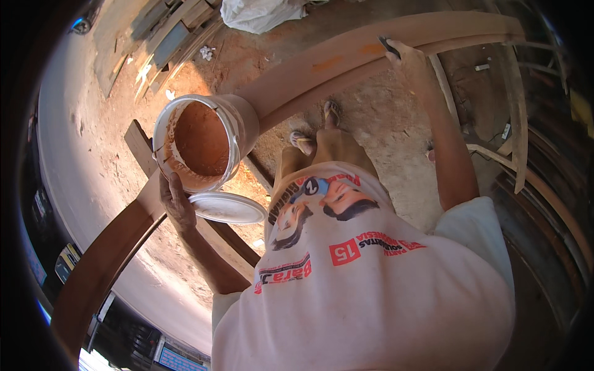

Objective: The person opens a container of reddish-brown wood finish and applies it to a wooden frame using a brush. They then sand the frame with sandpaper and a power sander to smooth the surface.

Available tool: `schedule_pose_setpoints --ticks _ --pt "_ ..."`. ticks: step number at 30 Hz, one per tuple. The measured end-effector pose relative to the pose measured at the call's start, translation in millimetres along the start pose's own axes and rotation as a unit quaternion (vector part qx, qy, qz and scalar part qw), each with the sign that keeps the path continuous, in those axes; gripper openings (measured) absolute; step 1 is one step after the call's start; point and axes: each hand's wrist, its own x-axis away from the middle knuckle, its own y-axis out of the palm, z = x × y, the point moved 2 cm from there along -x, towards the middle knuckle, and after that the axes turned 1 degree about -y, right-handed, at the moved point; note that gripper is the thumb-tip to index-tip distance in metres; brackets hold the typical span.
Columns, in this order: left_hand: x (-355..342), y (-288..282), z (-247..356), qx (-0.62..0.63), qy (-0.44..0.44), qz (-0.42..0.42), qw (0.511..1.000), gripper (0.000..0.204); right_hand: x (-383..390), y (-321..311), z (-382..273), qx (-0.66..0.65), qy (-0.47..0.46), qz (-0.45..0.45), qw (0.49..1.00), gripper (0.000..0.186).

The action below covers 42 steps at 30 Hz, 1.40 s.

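Observation:
My left hand [178,203] is at the near rim of a white bucket [246,120], its fingers curled against the edge. Inside is reddish-brown paste or paint [201,139], with smears up the inner wall. A round white lid [229,208] lies beside that hand, just under the bucket. Out to the right, my right hand [406,60] is closed around a small dark tool [389,46], its exact kind unclear. It presses near the edge of a long brown wooden board [297,77], where orange smears [373,48] mark the surface.
The brown board runs on past the bucket to the lower left [102,272]. Loose planks [170,43] lie at the far left, near a white sack [260,13]. A wooden frame [515,111] and stacked curved pieces [544,185] stand at right. My sandaled feet [331,114] are on dirt ground.

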Motion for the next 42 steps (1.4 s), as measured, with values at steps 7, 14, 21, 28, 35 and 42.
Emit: schedule_pose_setpoints --ticks 7,14,21,28,35,42 --pt "-0.1 -3.9 -1.3 -0.022 0.002 0.013 1.0 0.05 -15.4 4.6 20.9 -0.015 -0.015 -0.015 1.0 0.037" --pt "-0.1 -7.3 -7.8 -0.009 -0.007 0.019 1.0 0.051 -15.2 7.6 37.3 0.033 0.006 -0.024 0.999 0.039" --pt "-2.8 -11.0 -13.6 -0.002 -0.027 0.022 0.999 0.055 -29.7 5.5 34.9 0.025 0.005 -0.006 1.0 0.041" --pt "-3.1 -8.8 -12.3 0.0 -0.015 0.012 1.0 0.051 -26.6 -6.8 21.3 0.063 0.015 -0.111 0.992 0.038" --pt "-2.6 1.4 0.1 -0.007 -0.003 0.023 1.0 0.053 -3.1 19.7 -24.8 0.035 -0.046 -0.098 0.994 0.03" --pt "-2.3 -4.3 -6.1 -0.009 -0.03 0.023 0.999 0.052 -19.9 -5.8 1.0 0.164 -0.108 -0.155 0.968 0.032"
